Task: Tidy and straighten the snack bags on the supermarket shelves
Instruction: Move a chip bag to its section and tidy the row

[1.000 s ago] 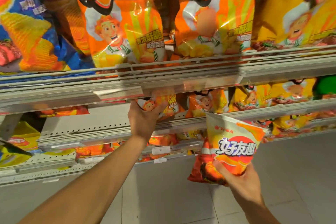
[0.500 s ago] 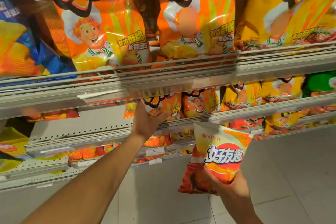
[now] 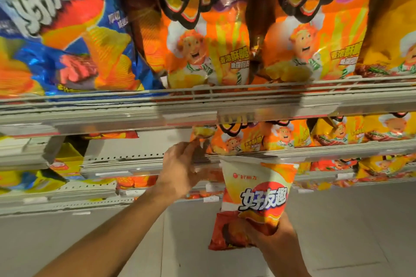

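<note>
At the middle shelf's front edge (image 3: 139, 164), the left hand (image 3: 180, 166) reaches up with its fingers lying against the end of a row of small orange bags (image 3: 238, 139); the fingertips are blurred, and whether they press a bag (image 3: 202, 132) or pinch its corner cannot be told. Lower and to the right, the right hand (image 3: 273, 238) grips two bags at their bottom ends, fingers curled round them: a white bag (image 3: 258, 189) in front, upright, its top edge just below the shelf lip, and a red bag (image 3: 225, 231) behind it, sticking out to the left.

These look air-filled foil packs, so probably very light, puffy and slick, with brittle chips inside. A hard squeeze in the middle would likely crush the contents or let the film slip. The flat sealed seams at top and bottom, or a light hold across both sides, seem the safest places to take them. Holding two in one hand by the bottoms risks the back one sliding out.

Above, on the top shelf (image 3: 202, 99), big orange bags (image 3: 202, 36) stand upright beside a blue bag (image 3: 74, 36). Yellow bags (image 3: 391, 128) continue the middle row to the right.
</note>
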Available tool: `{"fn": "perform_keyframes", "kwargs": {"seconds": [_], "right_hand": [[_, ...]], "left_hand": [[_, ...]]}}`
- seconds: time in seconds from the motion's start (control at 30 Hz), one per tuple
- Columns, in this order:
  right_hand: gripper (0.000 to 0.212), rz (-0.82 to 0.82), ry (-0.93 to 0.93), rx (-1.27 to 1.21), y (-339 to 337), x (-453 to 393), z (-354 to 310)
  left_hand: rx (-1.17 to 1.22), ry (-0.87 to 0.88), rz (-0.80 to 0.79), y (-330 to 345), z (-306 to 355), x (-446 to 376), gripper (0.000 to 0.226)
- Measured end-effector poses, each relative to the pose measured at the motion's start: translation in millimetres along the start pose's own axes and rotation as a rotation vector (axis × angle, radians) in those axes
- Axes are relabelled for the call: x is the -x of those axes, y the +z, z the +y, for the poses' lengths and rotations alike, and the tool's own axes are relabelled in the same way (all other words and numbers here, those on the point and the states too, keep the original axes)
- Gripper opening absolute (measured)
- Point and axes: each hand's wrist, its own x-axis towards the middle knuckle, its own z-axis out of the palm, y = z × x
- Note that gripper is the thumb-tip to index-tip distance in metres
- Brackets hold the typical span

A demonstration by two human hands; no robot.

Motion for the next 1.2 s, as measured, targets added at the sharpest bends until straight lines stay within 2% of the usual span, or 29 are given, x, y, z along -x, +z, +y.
{"fn": "perform_keyframes", "kwargs": {"seconds": [0.1,0.17,0.3,0.4,0.57,0.73,0.9,1.07,1.2], "right_hand": [[0.066,-0.139,0.052,-0.058,37.2,-0.5,-23.1],[0.066,-0.216,0.069,-0.067,66.0,-4.7,-44.5],[0.057,-0.201,-0.036,-0.070,116.9,-22.8,-87.2],[0.048,-0.188,-0.085,-0.045,147.3,-42.9,-112.6],[0.056,-0.077,-0.117,0.123,191.3,-91.2,-148.2],[0.046,-0.040,-0.100,0.250,224.2,-117.3,-148.8],[0.078,0.041,-0.069,0.274,231.9,-110.0,-123.5],[0.086,0.027,-0.096,0.264,231.3,-107.1,-116.6],[0.096,-0.059,-0.098,0.328,223.8,-108.6,-114.9]], "left_hand": [[-0.243,0.006,0.052,-19.0,-47.2,29.0,0.066],[-0.339,-0.062,0.060,-29.3,-74.9,42.7,0.071],[-0.421,-0.217,-0.031,-48.1,-115.1,60.2,0.085],[-0.516,-0.172,-0.090,-53.1,-132.3,67.2,0.088],[-0.610,-0.124,-0.099,-49.6,-135.0,71.5,0.093],[-0.532,-0.115,-0.058,-46.2,-139.5,73.7,0.099],[-0.562,-0.128,-0.071,-42.6,-142.3,71.9,0.102],[-0.564,-0.151,-0.079,-40.0,-141.9,70.9,0.103],[-0.552,-0.160,-0.098,-41.2,-139.4,70.4,0.105]]}}
